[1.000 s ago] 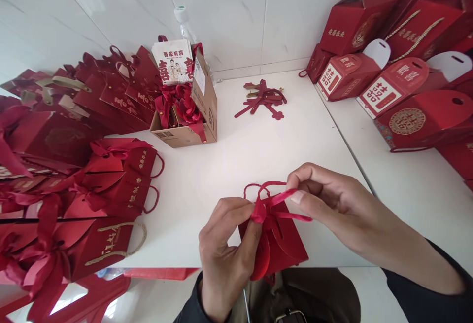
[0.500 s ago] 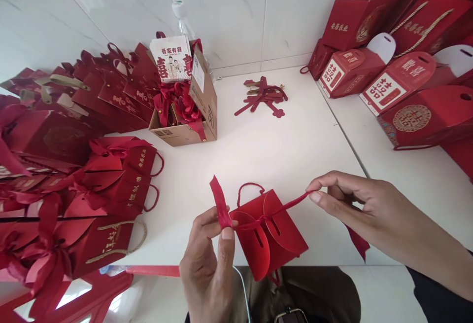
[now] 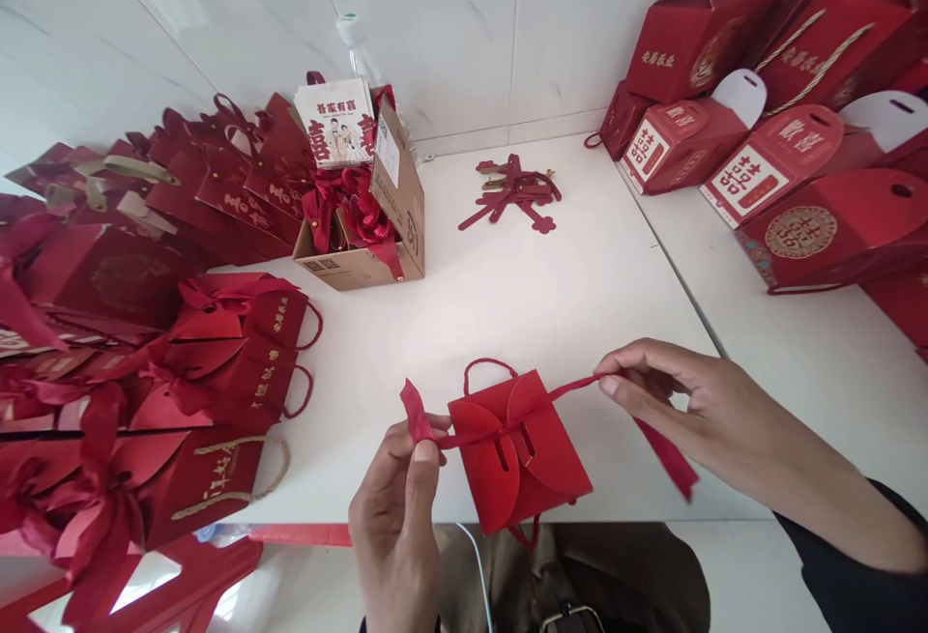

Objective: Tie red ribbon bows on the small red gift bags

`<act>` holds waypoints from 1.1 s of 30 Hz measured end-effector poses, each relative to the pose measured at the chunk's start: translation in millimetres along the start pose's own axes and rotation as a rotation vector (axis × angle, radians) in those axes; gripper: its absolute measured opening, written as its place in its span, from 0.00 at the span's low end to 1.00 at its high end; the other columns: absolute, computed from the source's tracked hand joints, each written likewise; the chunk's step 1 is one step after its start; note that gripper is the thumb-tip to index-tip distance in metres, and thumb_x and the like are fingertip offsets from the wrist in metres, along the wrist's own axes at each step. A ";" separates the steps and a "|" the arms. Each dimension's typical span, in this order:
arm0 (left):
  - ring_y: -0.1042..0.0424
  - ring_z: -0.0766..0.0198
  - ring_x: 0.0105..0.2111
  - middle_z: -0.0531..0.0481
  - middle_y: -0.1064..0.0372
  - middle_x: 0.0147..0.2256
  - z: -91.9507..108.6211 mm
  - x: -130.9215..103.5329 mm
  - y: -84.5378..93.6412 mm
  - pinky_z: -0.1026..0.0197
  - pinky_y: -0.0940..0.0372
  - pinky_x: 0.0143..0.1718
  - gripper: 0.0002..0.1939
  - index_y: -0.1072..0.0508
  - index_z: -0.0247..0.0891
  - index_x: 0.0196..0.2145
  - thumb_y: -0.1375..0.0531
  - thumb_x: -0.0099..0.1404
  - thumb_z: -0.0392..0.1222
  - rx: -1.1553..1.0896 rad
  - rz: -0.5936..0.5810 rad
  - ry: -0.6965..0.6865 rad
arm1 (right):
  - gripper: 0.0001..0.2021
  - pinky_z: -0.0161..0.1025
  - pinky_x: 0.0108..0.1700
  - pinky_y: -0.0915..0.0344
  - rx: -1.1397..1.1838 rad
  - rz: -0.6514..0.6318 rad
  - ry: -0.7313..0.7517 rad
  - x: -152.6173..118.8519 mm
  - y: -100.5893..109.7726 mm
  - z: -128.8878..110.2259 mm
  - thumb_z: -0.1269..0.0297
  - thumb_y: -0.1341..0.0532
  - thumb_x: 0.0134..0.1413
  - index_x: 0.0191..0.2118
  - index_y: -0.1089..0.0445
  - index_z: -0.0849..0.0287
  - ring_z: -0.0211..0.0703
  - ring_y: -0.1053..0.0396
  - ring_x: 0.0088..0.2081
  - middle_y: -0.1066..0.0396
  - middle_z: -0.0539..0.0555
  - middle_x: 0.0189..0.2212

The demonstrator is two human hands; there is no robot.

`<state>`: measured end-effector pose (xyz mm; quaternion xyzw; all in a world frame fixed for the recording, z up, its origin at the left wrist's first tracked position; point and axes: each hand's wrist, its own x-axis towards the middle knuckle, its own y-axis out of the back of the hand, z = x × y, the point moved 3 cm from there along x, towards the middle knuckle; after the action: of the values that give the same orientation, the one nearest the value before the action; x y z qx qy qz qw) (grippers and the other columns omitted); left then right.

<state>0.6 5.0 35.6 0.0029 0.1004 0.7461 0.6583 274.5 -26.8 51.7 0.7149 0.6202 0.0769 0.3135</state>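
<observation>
A red gift box [image 3: 533, 488] with rounded, slotted top flaps and cord handles sits at the table's front edge. A red ribbon [image 3: 569, 388] runs across its top, crossing at the flaps. Left of the box, my left hand [image 3: 398, 498] pinches one side of the ribbon between thumb and fingers, and a short tail sticks up above it. My right hand [image 3: 674, 401] grips the other side, to the right of the box, with its tail hanging below the fingers. Between both hands the ribbon looks stretched nearly straight.
Finished-looking red boxes with bows [image 3: 210, 401] crowd the left side. A cardboard carton [image 3: 355, 271] with ribbons and printed cards stands behind them. Red strap pieces [image 3: 514, 193] lie near the wall. More red boxes [image 3: 797, 232] are stacked at right. A bottle [image 3: 355, 39] stands behind the carton.
The gift box has turned slightly and shifted a little left and up. Both hands have moved slightly left, still pinching the ribbon; its left tail sits lower.
</observation>
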 end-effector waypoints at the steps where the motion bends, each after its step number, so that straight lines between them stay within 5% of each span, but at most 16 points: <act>1: 0.27 0.59 0.42 0.49 0.23 0.41 -0.2 0.0 -1.1 0.58 0.30 0.43 0.13 0.21 0.42 0.33 0.36 0.69 0.52 -0.048 0.000 -0.008 | 0.17 0.36 0.29 0.39 -0.008 0.015 0.025 0.4 -0.5 -0.7 0.40 0.39 0.64 0.39 0.25 0.47 0.41 0.35 0.29 0.27 0.48 0.30; 6: 0.24 0.55 0.46 0.49 0.21 0.41 6.9 -1.6 -11.3 0.57 0.28 0.45 0.09 0.20 0.44 0.39 0.32 0.66 0.50 -0.251 -0.057 -0.060 | 0.18 0.37 0.25 0.41 -0.039 0.050 0.072 1.3 -2.5 -0.5 0.39 0.40 0.65 0.40 0.24 0.47 0.42 0.34 0.28 0.26 0.50 0.36; 16: 0.29 0.67 0.30 0.55 0.29 0.26 11.8 2.8 -18.5 0.66 0.32 0.33 0.13 0.24 0.41 0.35 0.31 0.65 0.52 -0.336 -0.083 0.091 | 0.15 0.39 0.25 0.40 -0.030 0.086 0.089 1.7 -1.3 2.6 0.43 0.39 0.66 0.38 0.23 0.46 0.41 0.32 0.29 0.27 0.51 0.39; 23: 0.25 0.60 0.40 0.50 0.23 0.33 17.5 1.3 -21.0 0.62 0.29 0.41 0.13 0.25 0.42 0.37 0.35 0.69 0.54 -0.258 -0.100 0.088 | 0.19 0.37 0.23 0.38 -0.160 0.262 0.198 0.7 1.1 -3.4 0.38 0.39 0.63 0.39 0.19 0.44 0.46 0.29 0.34 0.31 0.53 0.36; 27: 0.27 0.65 0.32 0.54 0.27 0.27 30.2 3.0 -26.1 0.66 0.31 0.35 0.11 0.25 0.43 0.38 0.37 0.71 0.52 -0.193 -0.184 0.037 | 0.16 0.37 0.23 0.39 -0.238 0.386 0.298 -5.4 4.5 -15.4 0.43 0.40 0.67 0.41 0.19 0.45 0.48 0.29 0.37 0.31 0.54 0.35; 33: 0.33 0.67 0.27 0.52 0.30 0.27 35.9 10.8 -36.0 0.69 0.36 0.26 0.14 0.21 0.42 0.42 0.40 0.73 0.53 0.059 -0.367 -0.014 | 0.07 0.40 0.36 0.29 -0.080 0.232 0.322 -9.3 0.7 -48.1 0.54 0.40 0.69 0.43 0.25 0.45 0.46 0.24 0.37 0.21 0.48 0.37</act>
<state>39.4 24.9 63.9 0.0094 0.1166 0.6101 0.7836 249.1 -18.5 92.8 0.7469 0.5723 0.2504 0.2277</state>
